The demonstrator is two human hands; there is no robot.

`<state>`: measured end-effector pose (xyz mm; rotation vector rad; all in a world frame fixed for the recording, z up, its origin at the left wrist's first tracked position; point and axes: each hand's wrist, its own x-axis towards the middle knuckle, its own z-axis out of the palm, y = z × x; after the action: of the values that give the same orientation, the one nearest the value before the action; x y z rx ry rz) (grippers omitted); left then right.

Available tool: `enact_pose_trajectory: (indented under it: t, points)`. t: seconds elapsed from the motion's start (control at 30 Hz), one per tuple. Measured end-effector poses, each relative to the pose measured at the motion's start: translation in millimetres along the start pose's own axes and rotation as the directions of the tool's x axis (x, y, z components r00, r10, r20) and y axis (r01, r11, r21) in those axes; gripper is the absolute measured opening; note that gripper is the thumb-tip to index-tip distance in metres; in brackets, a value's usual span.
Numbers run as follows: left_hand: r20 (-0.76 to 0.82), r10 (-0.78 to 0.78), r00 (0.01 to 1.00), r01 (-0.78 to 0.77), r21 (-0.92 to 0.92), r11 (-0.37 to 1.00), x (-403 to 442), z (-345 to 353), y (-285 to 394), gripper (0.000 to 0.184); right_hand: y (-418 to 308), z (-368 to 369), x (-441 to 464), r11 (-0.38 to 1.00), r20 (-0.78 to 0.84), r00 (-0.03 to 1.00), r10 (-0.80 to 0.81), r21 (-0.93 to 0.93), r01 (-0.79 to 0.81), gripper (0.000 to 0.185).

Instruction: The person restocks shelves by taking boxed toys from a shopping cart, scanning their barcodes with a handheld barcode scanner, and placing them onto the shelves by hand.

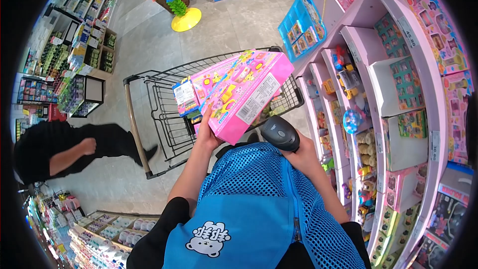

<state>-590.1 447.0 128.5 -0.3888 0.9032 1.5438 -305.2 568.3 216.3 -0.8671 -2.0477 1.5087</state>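
My left hand (207, 134) grips a pink toy box (238, 82) by its lower left corner. The box is tilted, and its side with a white barcode label (259, 98) faces my right. In my right hand (303, 152) is a dark barcode scanner (279, 132), just below and right of the box, its head toward the label. Behind the box stands a black wire shopping cart (162, 100). A smaller box with a white label (185, 94) shows at the pink box's left edge, over the cart; what supports it is hidden.
Pink shelves (371, 94) with toys run close along my right. A blue display rack (301, 26) is beyond the cart. A person in black (74, 144) walks at the left. A yellow round base (186, 19) holds a green decoration ahead; stocked shelves line the left.
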Motion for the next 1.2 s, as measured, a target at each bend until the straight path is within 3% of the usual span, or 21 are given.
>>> enact_pose_trajectory:
  t: [0.3,0.4,0.5,0.6,0.7,0.77,0.9,1.0,1.1,1.2]
  points:
    - [-0.04,-0.016,0.999,0.017,0.024,1.0,-8.3,14.4,4.9,0.065,-3.5,0.1,-0.6,1.0,-0.018,1.0,0.008,-0.012,-0.009,0.042]
    - [0.005,0.047,0.999,-0.047,0.04,0.998,-8.0,14.8,3.8,0.065,-4.8,0.4,-1.6,0.999,-0.019,0.999,0.041,0.008,-0.041,0.042]
    - [-0.014,0.189,0.982,-0.187,0.092,0.978,3.7,3.2,3.3,0.067,-2.9,0.7,-2.0,1.0,-0.056,0.998,0.003,-0.015,-0.004,0.042]
    - [-0.062,0.369,0.927,-0.358,0.136,0.924,11.9,-4.0,8.9,0.063,-6.4,0.2,-3.9,0.998,-0.076,0.995,0.065,0.01,-0.064,0.045]
    - [-0.049,0.532,0.845,-0.515,0.191,0.836,13.5,-4.5,26.0,0.051,24.1,3.6,-11.2,0.996,-0.074,0.993,0.089,-0.015,-0.09,0.052]
    - [0.045,0.578,0.815,-0.576,0.162,0.801,8.4,2.4,38.6,0.051,29.0,6.5,-13.3,0.991,-0.114,0.988,0.101,-0.071,-0.109,0.057]
    - [0.275,0.526,0.805,-0.561,0.066,0.825,-5.0,42.3,60.5,0.071,18.3,0.9,-13.7,0.988,-0.06,0.992,0.115,-0.097,-0.12,0.056]
    - [0.415,0.535,0.736,-0.603,0.04,0.797,-13.7,84.0,67.0,0.075,24.5,1.5,-14.2,0.998,-0.049,0.998,0.049,-0.041,-0.051,0.054]
    - [0.509,0.581,0.634,-0.69,0.034,0.723,-12.5,124.6,71.1,0.076,19.7,-1.7,-18.2,0.995,-0.049,0.995,0.091,-0.035,-0.093,0.052]
    - [0.616,0.517,0.594,-0.679,0.039,0.733,-18.7,186.4,65.4,0.074,20.0,-4.3,-24.6,0.993,-0.082,0.991,0.108,-0.037,-0.111,0.052]
